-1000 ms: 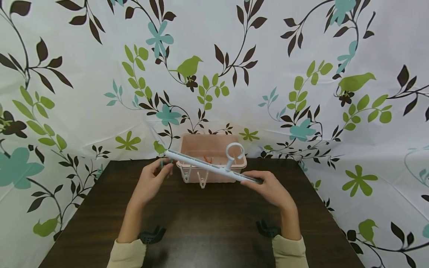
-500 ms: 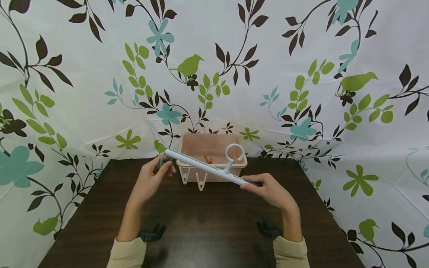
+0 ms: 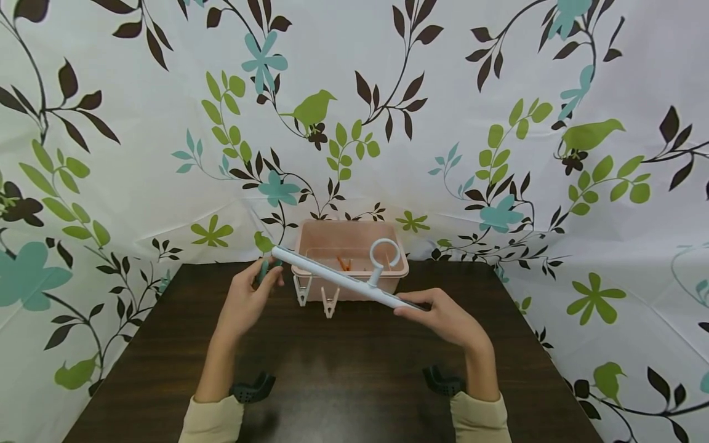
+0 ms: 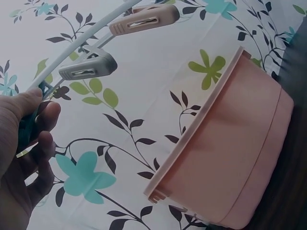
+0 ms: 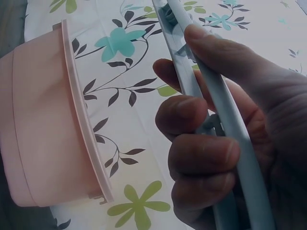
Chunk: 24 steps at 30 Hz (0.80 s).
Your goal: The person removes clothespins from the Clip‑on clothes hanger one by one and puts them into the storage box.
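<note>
Pale blue plastic forms the clip hanger [image 3: 332,275], which is held up in the air above the table [image 3: 354,369], tilted with its left end higher. Its hook [image 3: 372,255] is pointed upward. The right end is gripped by the right hand [image 3: 445,314], with the thumb laid along one rail and the fingers curled around the bars. At the opposite end, a teal clip [image 4: 26,129] is pinched between the thumb and fingers of the left hand [image 3: 246,301]; whether it is fastened to the bar cannot be told. Beside it, a grey clip [image 4: 91,67] and a beige clip [image 4: 146,20] are hung from the hanger. Behind, the front rim of a pink tub [image 3: 360,292] is partly hidden; something orange [image 3: 344,263] is contained in it. The background is covered by white cloth [image 3: 343,172] printed with leaves, birds and flowers. The forearms are partly covered by cream sleeves [image 3: 212,418].
</note>
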Available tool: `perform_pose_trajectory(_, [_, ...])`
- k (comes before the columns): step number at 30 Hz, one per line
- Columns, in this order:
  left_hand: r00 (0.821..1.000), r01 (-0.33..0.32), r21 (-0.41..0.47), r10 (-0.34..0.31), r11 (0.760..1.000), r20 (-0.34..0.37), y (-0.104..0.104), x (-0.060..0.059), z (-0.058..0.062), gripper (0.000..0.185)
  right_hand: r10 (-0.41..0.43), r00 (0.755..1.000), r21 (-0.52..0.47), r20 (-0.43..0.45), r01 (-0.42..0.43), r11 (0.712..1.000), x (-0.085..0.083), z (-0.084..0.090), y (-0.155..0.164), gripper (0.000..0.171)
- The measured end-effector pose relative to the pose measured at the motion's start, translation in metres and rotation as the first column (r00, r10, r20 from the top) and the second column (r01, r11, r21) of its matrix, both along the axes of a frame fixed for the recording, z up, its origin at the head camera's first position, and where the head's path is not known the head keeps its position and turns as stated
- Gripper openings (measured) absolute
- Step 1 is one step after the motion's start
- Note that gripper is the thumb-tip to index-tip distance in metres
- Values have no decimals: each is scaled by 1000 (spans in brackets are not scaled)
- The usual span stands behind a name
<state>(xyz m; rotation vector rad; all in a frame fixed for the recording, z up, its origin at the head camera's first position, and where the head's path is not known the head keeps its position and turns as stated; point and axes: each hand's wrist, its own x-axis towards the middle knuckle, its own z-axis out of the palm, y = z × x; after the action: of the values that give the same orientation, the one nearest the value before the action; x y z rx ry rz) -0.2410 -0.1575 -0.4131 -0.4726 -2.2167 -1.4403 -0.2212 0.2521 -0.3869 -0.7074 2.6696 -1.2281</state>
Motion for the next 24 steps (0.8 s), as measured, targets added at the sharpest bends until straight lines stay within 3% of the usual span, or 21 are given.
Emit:
perform_pose_trajectory(6, [997, -59, -58, 56, 997, -47, 2, 0, 0, 14, 18, 1000, 4, -4, -18, 1000, -1, -1, 0, 36])
perform_pose_trajectory(10, [989, -133, -118, 124, 984, -87, 3, 1, 2, 17, 46, 999, 1, -21, -46, 999, -1, -2, -1, 36])
perform_pose_trajectory(15, [969, -216, -179, 188, 960, -158, 3, 3, 3, 14, 61, 998, -8, -20, -61, 998, -1, -2, -2, 36])
perform_pose_trajectory(20, [942, -276, -244, 211, 930, -262, 4, 2, 2, 5, 60, 998, -12, -5, -60, 998, 0, 0, -2, 35])
perform_pose_trajectory(24, [929, -304, -318, 206, 898, -308, 4, 1, 1, 14, 60, 998, -15, 4, -59, 998, 1, 1, -2, 34])
